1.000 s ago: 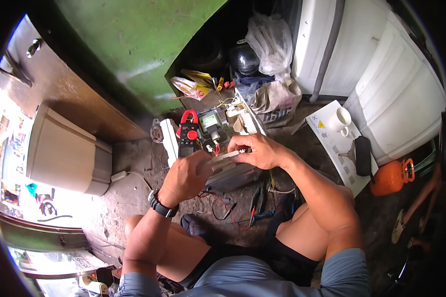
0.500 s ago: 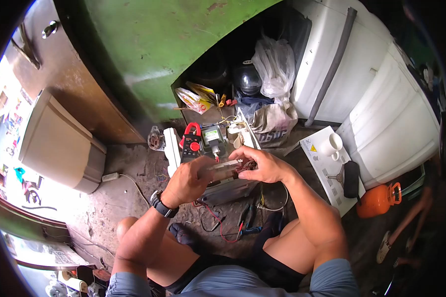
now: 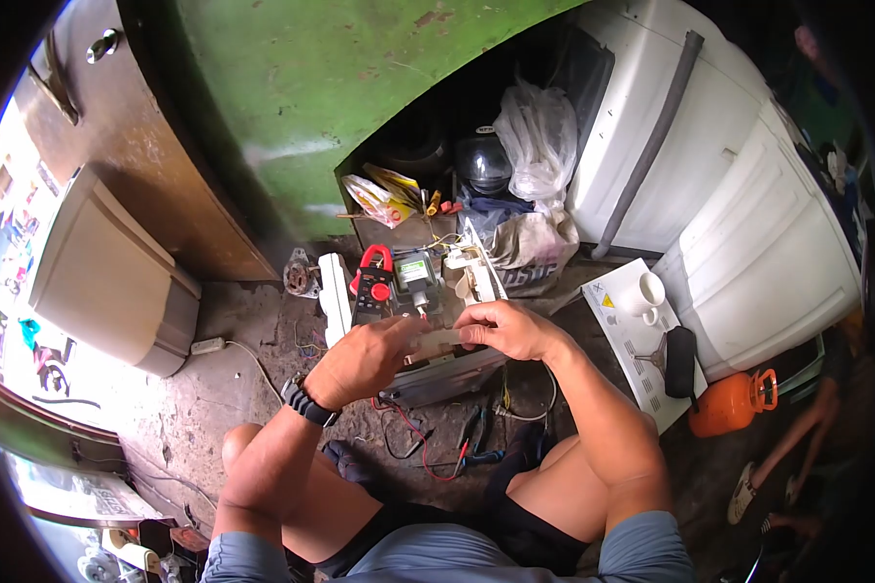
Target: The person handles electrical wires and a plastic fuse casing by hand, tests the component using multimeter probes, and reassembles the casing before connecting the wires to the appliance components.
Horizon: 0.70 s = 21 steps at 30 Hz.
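Note:
My left hand (image 3: pixel 365 361), with a dark watch on its wrist, has its fingers closed at the left end of a pale flat piece (image 3: pixel 436 344). My right hand (image 3: pixel 508 330) pinches the right end of it between thumb and fingers. The piece's exact kind is unclear, and the fingers cover its ends. Both hands are over a grey metal casing (image 3: pixel 442 382). Just beyond them are a red and black clamp meter (image 3: pixel 372 282), a component with a green and white label (image 3: pixel 414 272), and a white panel with wires (image 3: pixel 476 267).
Pliers (image 3: pixel 476 434) and red and black test leads (image 3: pixel 426 452) lie on the floor before me. To the right, a white sheet-metal cover (image 3: pixel 612 321) carries a white mug (image 3: pixel 641 293). Beside it is an orange gas cylinder (image 3: pixel 729 404). Another person's foot (image 3: pixel 742 494) shows at far right.
Both hands have lowered slightly toward the casing. The held piece has turned and now looks flatter; the reddish-brown wires by my right fingers no longer show. My view has shifted slightly.

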{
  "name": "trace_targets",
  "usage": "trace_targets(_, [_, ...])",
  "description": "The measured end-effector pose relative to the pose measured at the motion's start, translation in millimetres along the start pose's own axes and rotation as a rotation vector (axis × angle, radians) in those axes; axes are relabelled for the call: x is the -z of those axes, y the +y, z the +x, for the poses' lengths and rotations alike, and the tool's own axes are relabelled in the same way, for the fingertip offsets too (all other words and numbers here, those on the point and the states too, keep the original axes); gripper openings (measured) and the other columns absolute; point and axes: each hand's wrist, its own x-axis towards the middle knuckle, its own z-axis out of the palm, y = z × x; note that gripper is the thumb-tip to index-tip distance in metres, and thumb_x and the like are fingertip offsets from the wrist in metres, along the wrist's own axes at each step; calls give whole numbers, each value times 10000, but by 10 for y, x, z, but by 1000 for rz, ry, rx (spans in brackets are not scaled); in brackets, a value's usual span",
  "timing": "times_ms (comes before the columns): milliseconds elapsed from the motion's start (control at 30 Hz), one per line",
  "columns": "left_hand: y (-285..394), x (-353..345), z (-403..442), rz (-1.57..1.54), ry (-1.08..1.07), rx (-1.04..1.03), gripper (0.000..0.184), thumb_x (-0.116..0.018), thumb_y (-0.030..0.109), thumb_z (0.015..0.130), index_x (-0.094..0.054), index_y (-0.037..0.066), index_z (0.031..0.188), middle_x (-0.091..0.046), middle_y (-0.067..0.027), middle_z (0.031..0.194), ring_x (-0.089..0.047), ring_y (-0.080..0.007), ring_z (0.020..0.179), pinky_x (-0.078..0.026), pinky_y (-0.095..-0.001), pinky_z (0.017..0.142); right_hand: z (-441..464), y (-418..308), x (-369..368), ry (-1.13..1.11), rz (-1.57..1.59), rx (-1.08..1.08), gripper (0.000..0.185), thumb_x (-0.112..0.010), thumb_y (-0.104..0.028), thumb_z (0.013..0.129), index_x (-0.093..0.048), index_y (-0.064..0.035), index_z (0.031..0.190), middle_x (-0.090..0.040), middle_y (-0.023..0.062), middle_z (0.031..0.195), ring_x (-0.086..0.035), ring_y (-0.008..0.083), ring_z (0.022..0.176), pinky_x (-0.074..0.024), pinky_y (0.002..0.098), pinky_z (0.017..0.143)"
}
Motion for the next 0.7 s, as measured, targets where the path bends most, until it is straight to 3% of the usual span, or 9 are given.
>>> trace_targets(67, [-33,25,-2,-7,-24,-133,494,-683,17,969,-620,48,1458,-763,-261,1133,-755,-483,984,-607,-539,855,-2,-44,-24,31,-82,-17,358,-719,-344,1124,-761,4,1197,-773,16,1013,-676,107,962,-554,317,891])
trace_targets(200, [32,161,7,-8,-139,-101,552,-690,33,982,-589,52,1524,-757,-261,1148,-754,-479,1019,-601,-537,879,32,102,-52,61,-86,-21,318,-740,-301,1114,-755,-4,1226,-772,16,1004,-664,96,937,-557,316,867])
trace_targets(300, [162,240,31,-97,-246,-22,491,-718,101,1023,-621,16,1497,-743,-236,1215,-739,-441,1111,-592,-494,964,38,103,-61,81,-58,-27,301,-760,-267,1100,-749,-2,1242,-776,18,1006,-663,94,938,-559,312,869])
trace_targets(367, [100,66,41,-30,-28,-30,356,-701,138,1049,-699,-8,1373,-758,-234,1132,-744,-433,1076,-595,-487,932,13,34,-81,89,-75,-31,297,-773,-248,1089,-746,1,1249,-779,20,1010,-666,96,943,-560,312,872])
trace_targets(433, [137,1,68,-19,-25,5,298,-693,152,1058,-725,-17,1301,-761,-231,1095,-746,-429,1051,-597,-485,913,-39,-29,-98,81,-38,97,281,-803,-191,1054,-742,-1,1252,-789,30,1036,-681,105,945,-565,317,876])
trace_targets(567, [93,-32,66,-8,10,24,231,-683,165,1070,-759,-30,1167,-768,-219,1036,-747,-424,989,-596,-479,872,-95,-56,-76,85,-123,153,295,-817,-133,1007,-740,-14,1265,-792,69,1084,-714,157,963,-574,350,892])
trace_targets(700, [58,-52,52,3,1,-6,224,-686,169,1072,-768,-27,1141,-776,-217,1002,-752,-418,959,-594,-479,846,-76,57,-79,154,-322,259,291,-803,-99,974,-753,-42,1255,-770,110,1112,-737,271,1012,-576,403,907])
